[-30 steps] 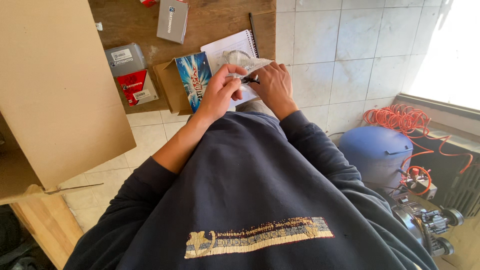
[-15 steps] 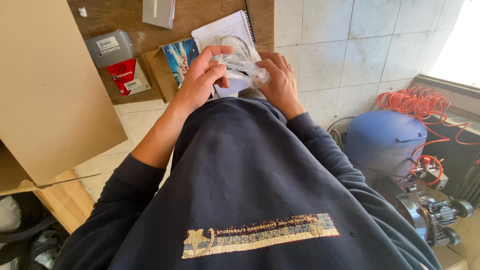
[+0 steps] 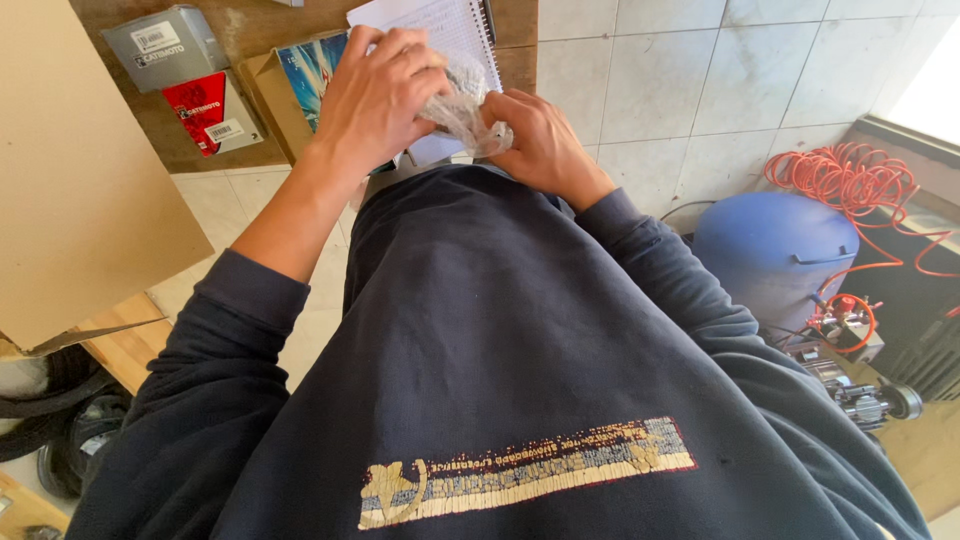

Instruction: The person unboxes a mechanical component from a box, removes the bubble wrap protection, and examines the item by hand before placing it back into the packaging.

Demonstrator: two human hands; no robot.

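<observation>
Both my hands meet at the top of the view, in front of my dark sweatshirt. My left hand [image 3: 378, 95] and my right hand [image 3: 537, 140] are closed on a crumpled clear plastic bag [image 3: 462, 108] held between them. What is inside the bag is hidden by my fingers. Under my hands lies an open spiral notebook [image 3: 450, 25] with lined pages, on a wooden bench [image 3: 515, 45]. A blue printed box [image 3: 310, 70] lies just left of the notebook, partly under my left hand.
A grey box [image 3: 160, 45] and a red packet [image 3: 208, 110] lie on the bench at the upper left. A large cardboard flap [image 3: 80, 170] fills the left side. On the tiled floor at the right stand a blue compressor tank [image 3: 775, 250] and a coiled orange hose [image 3: 850, 185].
The view has tilted down, so the bench and my hands sit higher in the picture. My left hand has closed over the plastic bag, which looks more crumpled. The pen seen earlier is out of sight.
</observation>
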